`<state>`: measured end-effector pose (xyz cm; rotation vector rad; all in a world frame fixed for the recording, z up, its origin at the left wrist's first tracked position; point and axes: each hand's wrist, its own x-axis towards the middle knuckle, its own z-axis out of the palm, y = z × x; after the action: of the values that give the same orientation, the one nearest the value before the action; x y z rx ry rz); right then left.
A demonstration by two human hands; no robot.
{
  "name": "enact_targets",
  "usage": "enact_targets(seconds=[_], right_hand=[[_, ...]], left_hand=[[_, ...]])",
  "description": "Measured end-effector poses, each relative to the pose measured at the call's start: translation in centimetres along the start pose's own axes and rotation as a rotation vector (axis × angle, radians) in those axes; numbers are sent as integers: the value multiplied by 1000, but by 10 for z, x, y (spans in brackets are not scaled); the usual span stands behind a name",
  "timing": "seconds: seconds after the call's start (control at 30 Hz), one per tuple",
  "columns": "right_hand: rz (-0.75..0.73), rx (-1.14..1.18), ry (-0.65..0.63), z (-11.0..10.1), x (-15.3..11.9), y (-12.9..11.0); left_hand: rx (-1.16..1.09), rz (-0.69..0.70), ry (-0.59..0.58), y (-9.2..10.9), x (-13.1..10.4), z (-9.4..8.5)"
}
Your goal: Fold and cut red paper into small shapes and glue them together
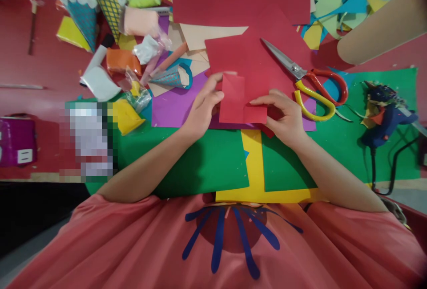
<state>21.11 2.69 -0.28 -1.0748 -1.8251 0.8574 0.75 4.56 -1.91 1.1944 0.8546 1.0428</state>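
Head view: both hands are on one small red paper piece (232, 98), held up over larger red sheets (233, 53) and a purple sheet (173, 104). The left hand (205, 106) has its thumb and fingers closed narrowly on the piece's left edge; the right hand (285, 115) pinches its lower right part, index finger lying on top. A vertical line divides the piece, its left part standing taller than its right. Just beyond the right hand lie open scissors (298, 71) with one red and one yellow handle, and further right a blue glue gun (383, 124). Over on the left, a small patterned paper cone (168, 77) lies tipped on its side.
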Motion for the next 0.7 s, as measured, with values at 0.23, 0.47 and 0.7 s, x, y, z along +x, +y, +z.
enact_targets(seconds=[0.23, 0.47, 0.7], right_hand=[[100, 165, 176, 0, 2, 4], [125, 190, 138, 0, 3, 1], [123, 209, 88, 1, 3, 1]], left_hand=[[239, 259, -110, -3, -2, -4], [366, 304, -64, 2, -1, -1], [329, 275, 26, 7, -2, -1]])
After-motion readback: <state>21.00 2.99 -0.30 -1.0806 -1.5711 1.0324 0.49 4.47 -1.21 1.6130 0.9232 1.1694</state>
